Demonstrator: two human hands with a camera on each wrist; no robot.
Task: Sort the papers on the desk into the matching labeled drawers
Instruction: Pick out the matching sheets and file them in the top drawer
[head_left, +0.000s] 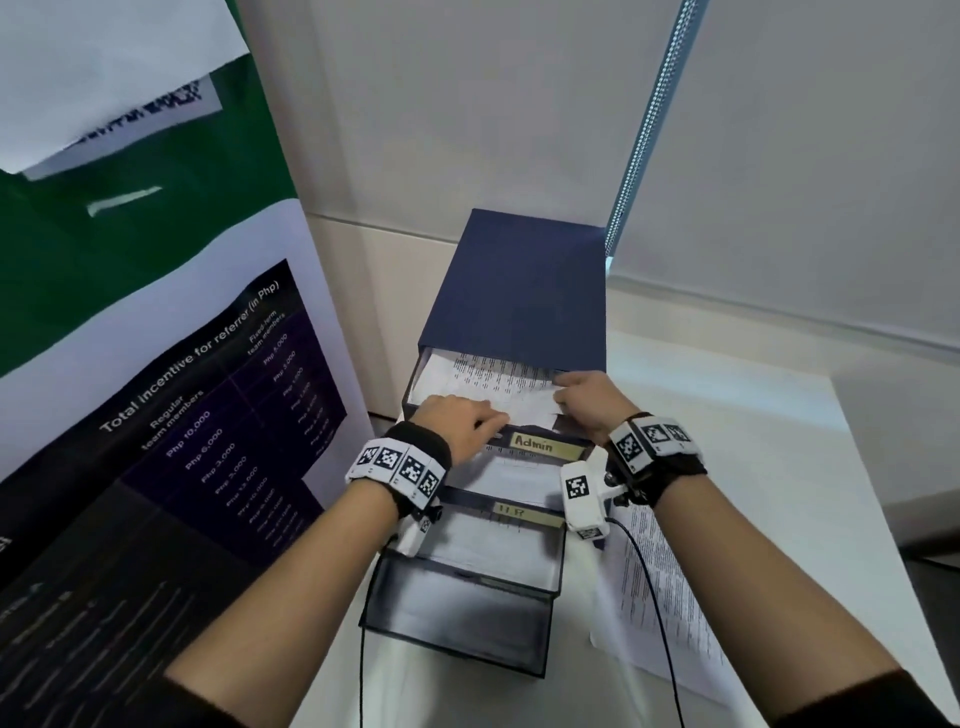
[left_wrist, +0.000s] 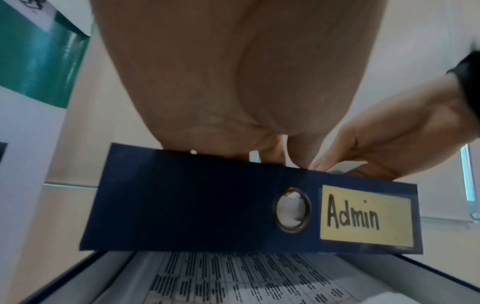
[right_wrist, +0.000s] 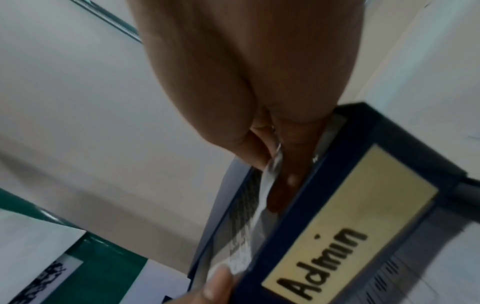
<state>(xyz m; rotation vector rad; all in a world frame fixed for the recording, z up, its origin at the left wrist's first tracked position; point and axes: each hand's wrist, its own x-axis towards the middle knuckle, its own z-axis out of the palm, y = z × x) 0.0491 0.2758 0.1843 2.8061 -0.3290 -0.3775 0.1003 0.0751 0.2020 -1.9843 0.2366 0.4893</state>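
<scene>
One navy drawer unit (head_left: 519, 291) stood on the white bench (head_left: 779, 467), and three drawers were pulled out of it in steps. The top one, the Admin drawer (left_wrist: 182, 197), carried a yellow handwritten label (the next drawer (head_left: 498, 540) below it had a yellow label too blurred to read), and the lowest drawer (head_left: 462, 618) sat nearest the person. One printed sheet (head_left: 493, 382), white with rows of fine black text, lay in the Admin drawer. The left hand (head_left: 460, 415) pressed on the sheet's near edge with fingers fairly straight, its grip closed on nothing. The right hand (head_left: 587, 397) pinched the sheet's right side, thumb over paper. More printed papers (head_left: 660, 587) lay flat on the bench right of the drawer unit.
</scene>
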